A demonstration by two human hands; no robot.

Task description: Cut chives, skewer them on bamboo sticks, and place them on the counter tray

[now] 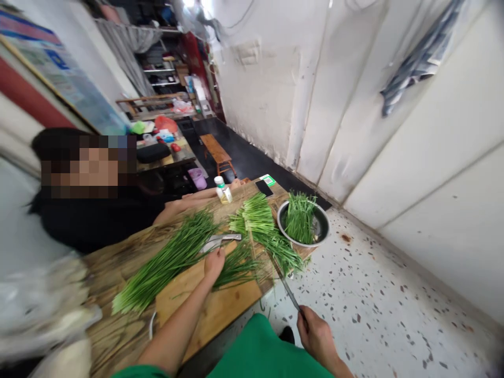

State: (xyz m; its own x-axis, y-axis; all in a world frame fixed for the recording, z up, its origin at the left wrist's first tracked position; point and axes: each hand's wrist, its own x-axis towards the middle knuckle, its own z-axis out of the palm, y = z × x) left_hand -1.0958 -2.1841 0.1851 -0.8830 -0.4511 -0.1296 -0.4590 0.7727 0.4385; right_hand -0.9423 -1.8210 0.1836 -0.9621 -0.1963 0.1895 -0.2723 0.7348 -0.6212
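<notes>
While handheld, knife (287,287) aslant, blade (281,273) forward-left.

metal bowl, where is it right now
In the head view, the metal bowl is right of centre, at the right end of the wooden table, with green stalks in it; the black phone lies up and left of it.

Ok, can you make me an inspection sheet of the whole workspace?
Surface: wooden table with a board on it.
Job's things: greens in a long bunch, on the board and in a basin; a knife.
Clutter: bottle, phone, plastic bags.
Hands: right hand grips the knife; left hand is at the greens, grip unclear.
Cables: perhaps a wire high on the wall.
Surroundings: another person at the table, a bench, speckled floor.
</notes>
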